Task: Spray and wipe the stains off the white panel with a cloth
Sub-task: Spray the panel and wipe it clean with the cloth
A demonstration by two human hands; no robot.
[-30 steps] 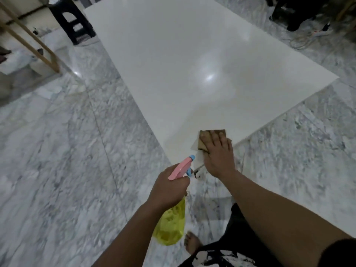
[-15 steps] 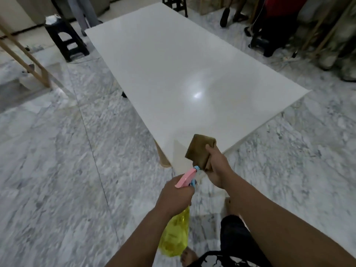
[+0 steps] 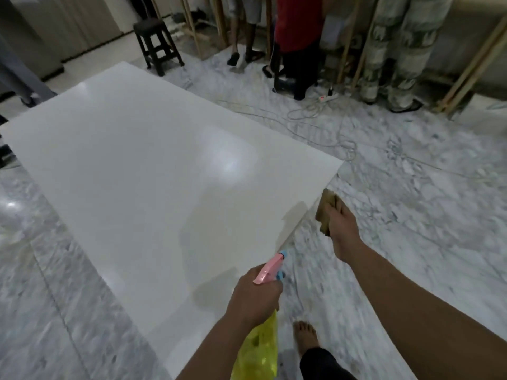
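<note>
A large glossy white panel [image 3: 142, 171] lies flat above a marble floor, filling the left and middle of the view. My left hand [image 3: 253, 296] grips a spray bottle [image 3: 258, 349] with a yellow body and a pink and blue head, over the panel's near right edge, nozzle pointing away. My right hand [image 3: 341, 229] holds a folded brown cloth [image 3: 325, 209] just off the panel's right edge, above the floor. No stains show clearly on the surface.
A dark stool [image 3: 156, 45] stands beyond the far corner. Several people's legs [image 3: 296, 64] and wooden frames stand at the back right. A power strip [image 3: 327, 97] and loose cables lie on the floor right of the panel. My bare foot [image 3: 306, 335] is below.
My right hand lifted the cloth off the panel's near corner and carried it to the right edge. The view swung, so the panel now shows from its right side. My left hand kept the bottle.
</note>
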